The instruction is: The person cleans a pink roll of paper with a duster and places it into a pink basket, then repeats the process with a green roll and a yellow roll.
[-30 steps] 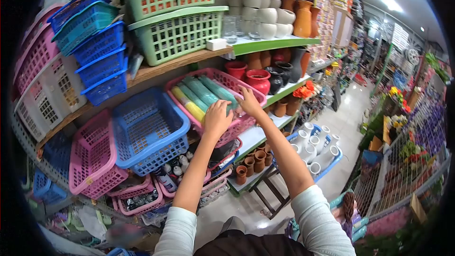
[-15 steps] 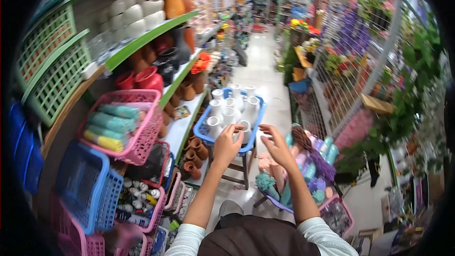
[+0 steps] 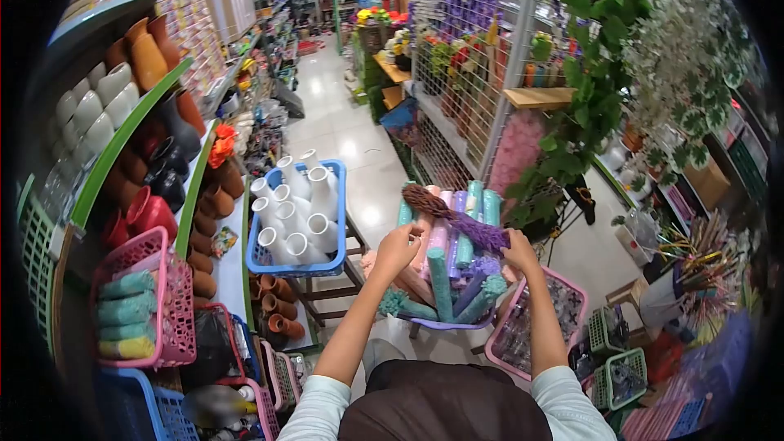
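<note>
A purple basket [image 3: 457, 326] holds several rolled bundles in mint, pink, peach and lilac. Across their top lies a bunch of dried stems [image 3: 457, 219], brown at one end and purple at the other. Over the basket's left side is my left hand [image 3: 398, 248], its fingers loosely bent and apart, near a peach roll [image 3: 414, 284]. My right hand [image 3: 520, 251] is at the purple tip of the bunch with curved fingers, apparently gripping nothing. Whether it touches the stems is hard to tell.
Left of the rolls, a blue basket [image 3: 296, 268] of white vases [image 3: 286, 214] sits on a dark stool [image 3: 335, 294]. A pink basket [image 3: 495, 345] of small wrapped items stands at the right. Shelves of pots [image 3: 196, 229] line the left; a wire rack [image 3: 457, 106] stands ahead.
The view has swung to the right. My hands have gone from beside the blue vase basket to over the basket of rolls, and are spread wider apart.
</note>
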Demonstrator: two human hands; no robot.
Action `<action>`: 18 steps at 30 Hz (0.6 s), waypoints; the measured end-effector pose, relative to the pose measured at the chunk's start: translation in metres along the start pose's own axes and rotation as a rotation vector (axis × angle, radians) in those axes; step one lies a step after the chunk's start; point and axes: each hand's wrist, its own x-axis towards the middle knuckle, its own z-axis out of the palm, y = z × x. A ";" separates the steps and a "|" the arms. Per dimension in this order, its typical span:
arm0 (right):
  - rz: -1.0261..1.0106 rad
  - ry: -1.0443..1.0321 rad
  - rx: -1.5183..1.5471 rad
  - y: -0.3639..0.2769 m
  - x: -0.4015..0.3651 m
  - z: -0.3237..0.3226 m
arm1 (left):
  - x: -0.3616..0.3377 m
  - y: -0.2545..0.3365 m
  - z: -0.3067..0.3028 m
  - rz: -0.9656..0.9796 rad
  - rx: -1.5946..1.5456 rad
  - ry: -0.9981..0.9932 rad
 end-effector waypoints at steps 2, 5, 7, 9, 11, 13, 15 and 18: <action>0.063 -0.057 -0.053 0.023 -0.005 0.009 | 0.011 -0.010 0.019 0.019 -0.032 -0.121; 0.171 -0.122 0.182 0.025 -0.012 0.002 | 0.026 -0.039 0.058 0.141 0.112 -0.201; 0.180 -0.118 0.212 0.038 -0.014 0.009 | 0.036 -0.049 0.076 0.016 0.205 -0.371; 0.147 -0.106 0.250 0.051 -0.015 0.021 | 0.036 -0.053 0.087 -0.052 0.255 -0.461; 0.153 -0.187 0.251 0.056 -0.017 0.022 | 0.035 -0.056 0.094 -0.110 0.207 -0.424; 0.163 -0.206 0.226 0.051 -0.020 0.020 | 0.033 -0.055 0.097 -0.110 0.130 -0.378; 0.182 -0.113 0.165 0.044 -0.028 0.012 | 0.030 -0.049 0.091 -0.140 0.095 -0.395; 0.196 -0.067 0.140 0.039 -0.031 0.009 | 0.030 -0.049 0.084 -0.093 0.074 -0.259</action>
